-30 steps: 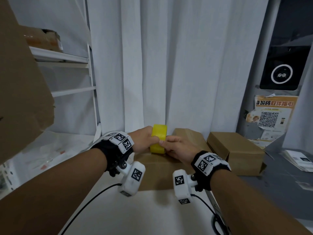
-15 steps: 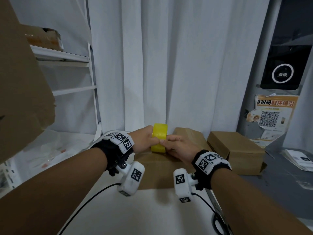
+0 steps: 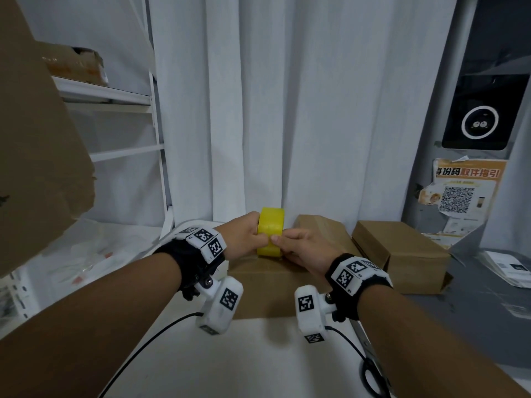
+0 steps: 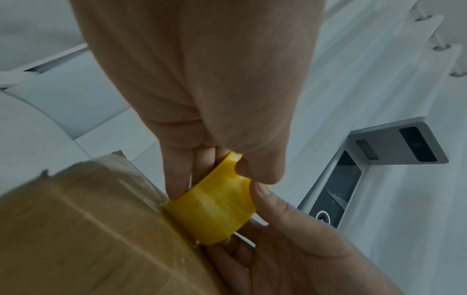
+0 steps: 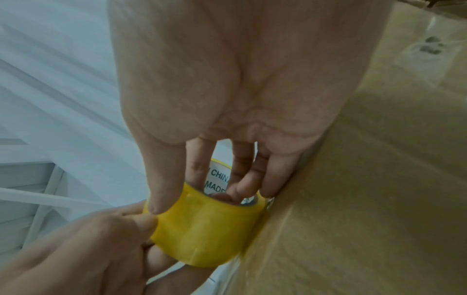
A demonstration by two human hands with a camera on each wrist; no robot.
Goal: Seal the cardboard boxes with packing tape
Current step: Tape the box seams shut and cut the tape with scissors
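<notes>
My left hand (image 3: 244, 237) gripped the yellow tape roll (image 3: 271, 235), fingers curled through its core and thumb on the outer face, holding it upright on edge against the top of the nearest box (image 3: 275, 280) on the white tabletop (image 3: 258, 363). My right hand (image 3: 309, 248) pinched the roll's near face, thumb on the tape and fingers tucked inside the core. Two more boxes (image 3: 402, 254) sat just beside and behind, before the curtain (image 3: 287, 110).

Head view's evenly lit, kinda flat, edges bowed by the wide lens. Both wrist views are dim and soft, maybe slightly motion-blurred up close.
</notes>
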